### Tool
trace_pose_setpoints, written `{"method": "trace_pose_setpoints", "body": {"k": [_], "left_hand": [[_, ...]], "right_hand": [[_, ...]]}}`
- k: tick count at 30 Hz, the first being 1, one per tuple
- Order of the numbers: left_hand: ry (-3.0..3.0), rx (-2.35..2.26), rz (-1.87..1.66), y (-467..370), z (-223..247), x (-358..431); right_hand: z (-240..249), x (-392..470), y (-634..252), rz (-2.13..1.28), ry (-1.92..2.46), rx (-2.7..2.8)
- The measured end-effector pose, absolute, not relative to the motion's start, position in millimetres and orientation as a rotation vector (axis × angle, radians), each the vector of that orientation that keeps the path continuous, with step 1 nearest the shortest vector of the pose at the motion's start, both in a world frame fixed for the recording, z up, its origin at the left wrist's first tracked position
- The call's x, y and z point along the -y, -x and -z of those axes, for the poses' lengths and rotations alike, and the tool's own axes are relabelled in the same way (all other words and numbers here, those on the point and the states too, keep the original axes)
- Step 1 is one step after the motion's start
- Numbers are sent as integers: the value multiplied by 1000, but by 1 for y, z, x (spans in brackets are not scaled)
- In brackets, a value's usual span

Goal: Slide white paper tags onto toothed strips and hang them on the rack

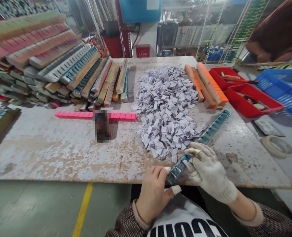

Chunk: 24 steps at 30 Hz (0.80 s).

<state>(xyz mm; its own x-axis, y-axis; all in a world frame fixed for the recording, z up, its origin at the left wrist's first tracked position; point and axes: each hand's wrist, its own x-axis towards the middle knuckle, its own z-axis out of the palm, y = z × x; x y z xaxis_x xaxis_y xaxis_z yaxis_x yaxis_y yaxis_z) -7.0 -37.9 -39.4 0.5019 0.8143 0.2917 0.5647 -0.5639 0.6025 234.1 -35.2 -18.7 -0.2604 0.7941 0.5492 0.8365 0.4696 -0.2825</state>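
A glittery blue slotted bar (pixel 214 127) lies diagonally near the table's front edge, its far end pointing up to the right. My left hand (pixel 154 191), bare with white wraps on the thumb and one fingertip, is curled at the bar's near end, which lies between thumb and finger. My right hand (pixel 209 172), in a white knitted glove, bends its fingers over the middle of the bar, thumb on the near side. Whether a small piece is pinched there is hidden. A big heap of small white chips (pixel 165 112) lies just beyond the bar.
Stacked slotted bars (pixel 49 62) fill the table's back left. A pink bar (pixel 74 115) lies behind a blurred dark object (pixel 102 126). To the right are orange bars (pixel 211 84), red trays (pixel 254 110), a blue basket (pixel 274 89) and a tape roll (pixel 277 146). Another person's arm (pixel 264 49) shows at upper right.
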Motion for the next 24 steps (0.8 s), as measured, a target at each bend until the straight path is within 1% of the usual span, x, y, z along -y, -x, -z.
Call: {"method": "trace_pose_setpoints", "body": {"k": [2,4,11,14,17,21,24], "left_hand": [[-2321,-1143,-708,7,46,41],[-2312,-1144,-695,6,49,43],[-2318,-1094,-745,4,55,42],[-2305,-1043,-699,10,52,37],[-2349,-1015,-615,17,41,19],[-2567,-1210,-552,15,21,-25],[-2771,-1266,-378,6,11,-58]], "right_hand": [[17,30,-229,210,1337,2189],[14,26,-224,229,1342,2233],[20,16,-223,89,1310,2345],[25,17,-230,65,1252,2328],[27,21,-236,-12,1198,2262],[22,27,-246,-149,1218,2135],[17,29,-259,-275,1302,1942]]}}
